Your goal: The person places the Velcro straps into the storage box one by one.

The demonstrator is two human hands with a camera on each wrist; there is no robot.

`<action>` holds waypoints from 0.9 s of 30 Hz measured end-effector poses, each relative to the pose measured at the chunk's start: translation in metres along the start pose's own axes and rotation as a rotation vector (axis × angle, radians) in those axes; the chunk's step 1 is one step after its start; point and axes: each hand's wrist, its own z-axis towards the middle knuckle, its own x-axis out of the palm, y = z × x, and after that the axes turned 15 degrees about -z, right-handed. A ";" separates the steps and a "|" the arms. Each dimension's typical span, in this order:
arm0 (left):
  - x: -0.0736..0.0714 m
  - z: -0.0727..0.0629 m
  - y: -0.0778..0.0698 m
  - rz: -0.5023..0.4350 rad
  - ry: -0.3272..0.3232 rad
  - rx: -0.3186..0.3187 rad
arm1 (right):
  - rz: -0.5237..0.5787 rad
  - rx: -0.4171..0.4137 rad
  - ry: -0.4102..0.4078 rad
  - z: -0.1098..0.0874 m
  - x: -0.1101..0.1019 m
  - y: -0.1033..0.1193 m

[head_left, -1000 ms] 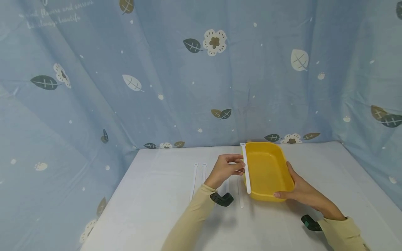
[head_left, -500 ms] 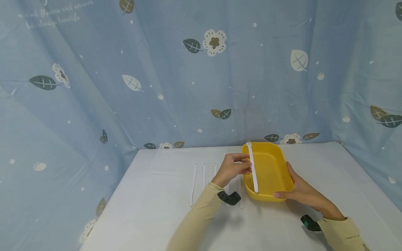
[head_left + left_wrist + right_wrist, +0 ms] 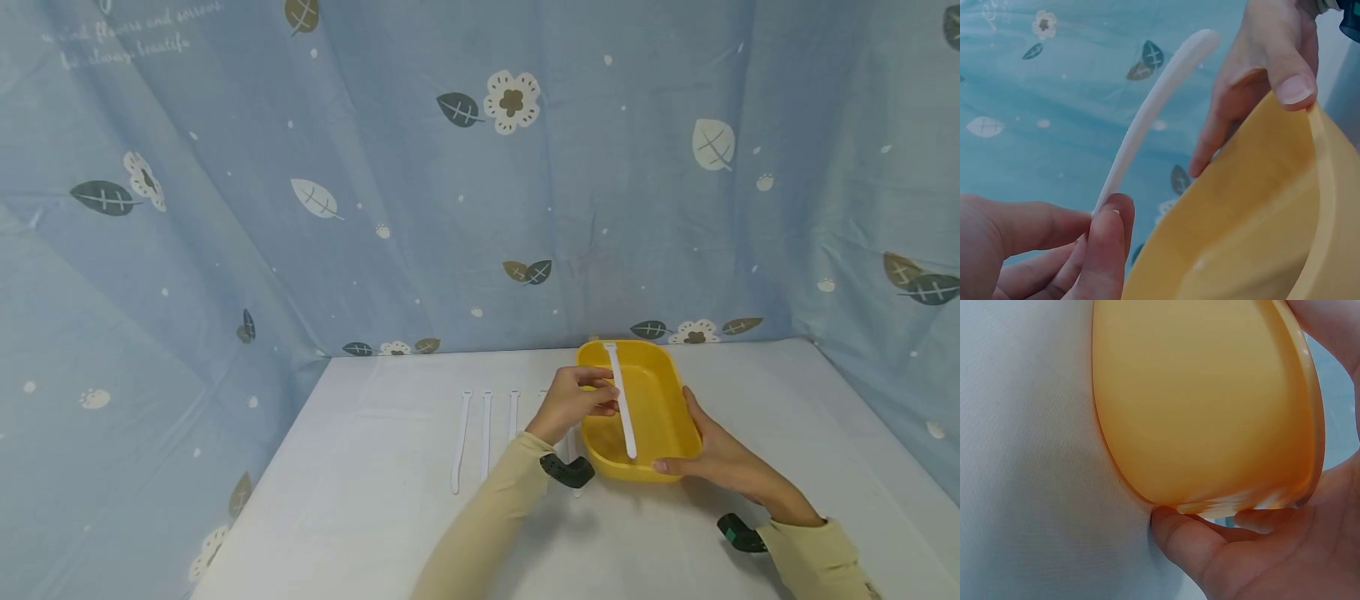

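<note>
Pinching the white strap (image 3: pixel 626 417), the left hand (image 3: pixel 573 404) holds it over the yellow bin (image 3: pixel 654 400), at four o'clock in head view; placing seems the step, next needing lowering and release. Left wrist: the strap points to one o'clock. Right wrist: the right hand (image 3: pixel 1260 556) grips the bin from five o'clock.

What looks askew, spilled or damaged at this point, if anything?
Nothing clearly stands out. The left hand pinches a white strip, slightly curved in the left wrist view, and the right hand holds the yellow basin. The other strips lie side by side on the table, some partly hidden. No spill or damage shows.
</note>
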 end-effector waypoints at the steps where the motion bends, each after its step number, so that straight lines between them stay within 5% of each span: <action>1: 0.002 0.001 0.001 0.002 -0.001 0.000 | 0.004 0.000 0.000 0.000 0.000 0.000; 27: 0.025 0.019 0.026 -0.028 -0.053 -0.037 | 0.046 -0.021 0.017 0.000 -0.002 -0.001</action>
